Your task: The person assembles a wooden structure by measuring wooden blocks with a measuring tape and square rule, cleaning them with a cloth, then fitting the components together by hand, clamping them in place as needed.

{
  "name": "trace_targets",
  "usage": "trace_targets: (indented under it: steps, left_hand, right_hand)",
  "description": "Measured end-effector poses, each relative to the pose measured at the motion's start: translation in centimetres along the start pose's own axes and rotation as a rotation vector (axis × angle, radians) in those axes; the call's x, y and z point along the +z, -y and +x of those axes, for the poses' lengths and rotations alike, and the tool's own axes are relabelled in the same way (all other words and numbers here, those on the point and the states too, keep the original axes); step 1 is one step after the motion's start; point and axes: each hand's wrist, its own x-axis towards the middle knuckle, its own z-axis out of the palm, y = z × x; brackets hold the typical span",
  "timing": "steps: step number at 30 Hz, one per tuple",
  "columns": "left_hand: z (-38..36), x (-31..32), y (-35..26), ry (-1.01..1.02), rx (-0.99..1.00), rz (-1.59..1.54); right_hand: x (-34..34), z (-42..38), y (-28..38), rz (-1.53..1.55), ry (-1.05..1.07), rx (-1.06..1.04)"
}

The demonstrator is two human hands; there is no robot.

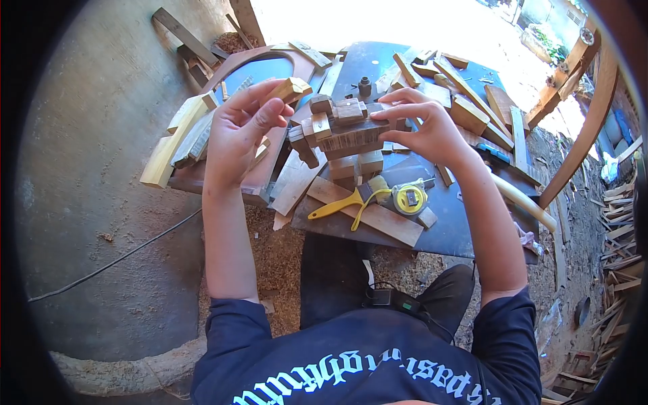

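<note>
My left hand is raised, its thumb and fingers closed around a small pale wooden block. Just right of it stands a stack of short wooden blocks, some pale and some dark with rough grain, piled at different angles. My right hand is at the stack's right end, with fingertips on the top and the thumb at the front of a dark block; its other fingers are spread. Below the stack lie a yellow-handled paintbrush and a yellow tape measure.
The dark tabletop bears several loose wood offcuts on the right and a flat board at the front. Pale planks lean at the left edge. A curved wooden piece juts out on the right. Wood shavings cover the ground.
</note>
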Motion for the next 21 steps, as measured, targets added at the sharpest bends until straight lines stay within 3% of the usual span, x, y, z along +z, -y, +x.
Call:
trace_targets:
  steps: [5,8,9,10,12,15,21]
  left_hand:
    - [0.1,-1.5,-0.3,-0.025,0.013,0.184]
    - [0.9,-4.3,0.5,-0.3,0.015,0.728]
    - [0.7,-5.7,0.9,-0.345,-0.002,1.027]
    - [0.4,-7.7,2.0,-0.353,-0.036,1.09]
    - [-0.5,-11.5,5.0,-0.362,-0.096,1.207]
    - [-2.2,-13.4,7.6,-0.314,-0.341,1.267]
    - [-4.6,-15.8,10.6,-0.33,-0.378,1.26]
  right_hand:
    - [-0.2,0.0,0.4,-0.01,0.003,0.017]
    - [0.0,0.0,0.3,0.006,0.003,0.03]
    - [-0.1,0.0,0.4,0.024,0.011,0.052]
    - [-0.1,0.0,0.5,0.038,0.016,0.074]
    - [0.1,0.0,0.6,0.012,0.006,0.059]
    - [0.1,0.0,0.5,-0.011,-0.008,0.056]
    - [0.0,0.1,0.6,-0.018,0.003,0.073]
